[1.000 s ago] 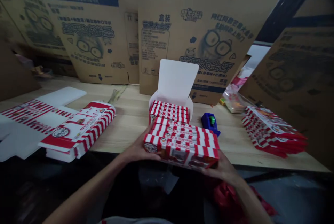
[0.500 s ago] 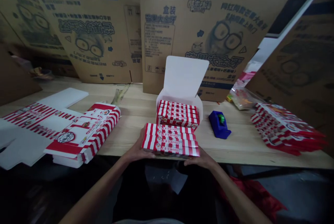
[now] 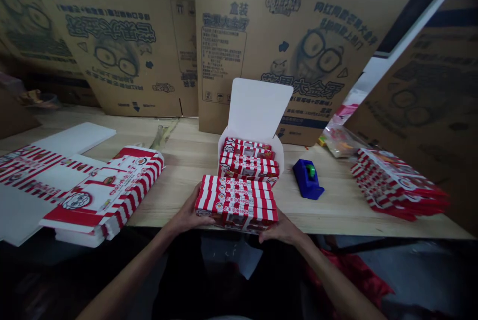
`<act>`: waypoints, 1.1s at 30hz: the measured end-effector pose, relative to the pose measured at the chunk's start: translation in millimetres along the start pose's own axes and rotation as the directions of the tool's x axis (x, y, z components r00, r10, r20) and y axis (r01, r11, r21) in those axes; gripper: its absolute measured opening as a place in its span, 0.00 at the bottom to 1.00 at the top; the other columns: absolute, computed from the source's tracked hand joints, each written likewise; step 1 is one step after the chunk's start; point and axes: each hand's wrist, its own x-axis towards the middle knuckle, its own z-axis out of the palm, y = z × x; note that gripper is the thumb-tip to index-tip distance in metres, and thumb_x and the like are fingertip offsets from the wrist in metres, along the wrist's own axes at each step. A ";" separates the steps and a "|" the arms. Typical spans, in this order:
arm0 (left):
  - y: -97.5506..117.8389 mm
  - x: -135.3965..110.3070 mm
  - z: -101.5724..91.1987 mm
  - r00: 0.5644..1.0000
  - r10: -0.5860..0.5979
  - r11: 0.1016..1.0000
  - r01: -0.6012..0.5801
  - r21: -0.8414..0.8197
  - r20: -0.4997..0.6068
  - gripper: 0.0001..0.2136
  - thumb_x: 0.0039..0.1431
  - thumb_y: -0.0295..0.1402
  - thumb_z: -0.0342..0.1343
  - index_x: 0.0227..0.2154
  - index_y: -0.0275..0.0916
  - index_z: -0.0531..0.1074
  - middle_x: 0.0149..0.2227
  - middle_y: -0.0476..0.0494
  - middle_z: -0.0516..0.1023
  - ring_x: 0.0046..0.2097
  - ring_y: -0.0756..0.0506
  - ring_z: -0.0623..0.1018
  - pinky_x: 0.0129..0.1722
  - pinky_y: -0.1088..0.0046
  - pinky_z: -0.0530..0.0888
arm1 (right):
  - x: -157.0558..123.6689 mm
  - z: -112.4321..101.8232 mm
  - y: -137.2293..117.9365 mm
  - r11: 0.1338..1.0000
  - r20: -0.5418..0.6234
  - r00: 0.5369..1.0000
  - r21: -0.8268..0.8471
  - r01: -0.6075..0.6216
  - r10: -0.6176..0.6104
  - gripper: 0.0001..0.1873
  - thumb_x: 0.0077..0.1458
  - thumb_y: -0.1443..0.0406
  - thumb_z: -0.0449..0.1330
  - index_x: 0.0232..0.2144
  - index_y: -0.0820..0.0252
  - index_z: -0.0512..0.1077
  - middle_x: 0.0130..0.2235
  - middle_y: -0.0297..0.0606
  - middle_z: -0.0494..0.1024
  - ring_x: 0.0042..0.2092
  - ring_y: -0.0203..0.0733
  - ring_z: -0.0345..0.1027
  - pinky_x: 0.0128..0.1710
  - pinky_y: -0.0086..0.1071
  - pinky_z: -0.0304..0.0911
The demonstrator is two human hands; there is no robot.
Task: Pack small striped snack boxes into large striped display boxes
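Observation:
Between my two hands is a row of red-and-white striped small boxes (image 3: 237, 203), pressed together side by side at the table's front edge. My left hand (image 3: 192, 213) grips the row's left end, thumb along the near side. My right hand (image 3: 278, 230) closes on the right end, thumb also in front. Just behind the row stands an open display carton (image 3: 257, 106) with its white lid raised. Inside that carton lie several more striped small boxes (image 3: 249, 158), some tilted. The held row hides part of the carton's front.
Left on the table (image 3: 179, 160) lie a stack of folded striped cartons (image 3: 112, 185) and flat carton blanks (image 3: 41, 175). A blue tape dispenser (image 3: 308, 180) stands right of the open carton. Farther right is a pile of striped packs (image 3: 399, 180). Large cardboard boxes (image 3: 239, 56) wall the back.
The small boxes inside the carton now lean apart with gaps, where they stood in an even row. The held row has tilted, showing more of its near side. The view has shifted slightly right.

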 end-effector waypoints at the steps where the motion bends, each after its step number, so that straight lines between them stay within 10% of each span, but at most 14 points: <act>1: 0.0 -0.3 0.3 1.000 0.000 1.000 0.000 -0.005 -0.008 0.46 0.42 0.44 0.71 0.63 0.40 0.56 0.64 0.31 0.59 0.64 0.28 0.61 0.63 0.45 0.59 | -2.1 -6.6 -9.2 1.000 -0.017 1.000 -0.024 0.005 -0.005 0.70 0.32 0.37 0.67 0.68 0.52 0.37 0.61 0.53 0.64 0.64 0.58 0.56 0.60 0.54 0.56; 5: -2.6 -2.5 0.8 1.000 -0.004 1.000 0.004 -0.021 -0.003 0.50 0.42 0.43 0.71 0.65 0.43 0.50 0.65 0.32 0.59 0.64 0.30 0.62 0.63 0.48 0.61 | 1.1 -33.8 -70.6 0.927 -0.079 0.989 -0.366 0.086 -0.123 0.69 0.34 0.37 0.66 0.68 0.55 0.37 0.67 0.55 0.50 0.68 0.62 0.43 0.65 0.56 0.45; 11: -5.8 -2.6 1.6 1.000 -0.002 1.000 0.002 -0.014 -0.020 0.52 0.41 0.44 0.71 0.66 0.42 0.47 0.65 0.32 0.58 0.65 0.29 0.61 0.64 0.48 0.60 | 56.9 -24.0 -143.7 0.610 0.389 0.921 -0.724 0.321 -0.022 0.65 0.35 0.40 0.69 0.66 0.65 0.48 0.62 0.59 0.58 0.63 0.65 0.51 0.62 0.56 0.47; 29: -9.3 -12.5 -9.7 0.994 -0.053 0.996 0.045 0.075 0.100 0.47 0.48 0.44 0.67 0.67 0.43 0.47 0.62 0.33 0.63 0.62 0.33 0.65 0.64 0.50 0.58 | 89.9 1.8 -133.1 0.584 0.427 0.900 -0.755 0.297 0.094 0.53 0.32 0.54 0.72 0.57 0.72 0.58 0.53 0.57 0.64 0.52 0.62 0.62 0.52 0.52 0.62; 33: 3.1 -12.9 -32.7 0.989 -0.017 0.985 -0.008 0.169 0.147 0.56 0.34 0.45 0.73 0.66 0.45 0.50 0.66 0.34 0.57 0.65 0.29 0.59 0.63 0.50 0.58 | 80.4 0.3 -126.3 0.591 0.385 0.922 -0.751 0.295 0.029 0.54 0.34 0.56 0.70 0.60 0.75 0.55 0.55 0.60 0.64 0.55 0.63 0.60 0.56 0.53 0.58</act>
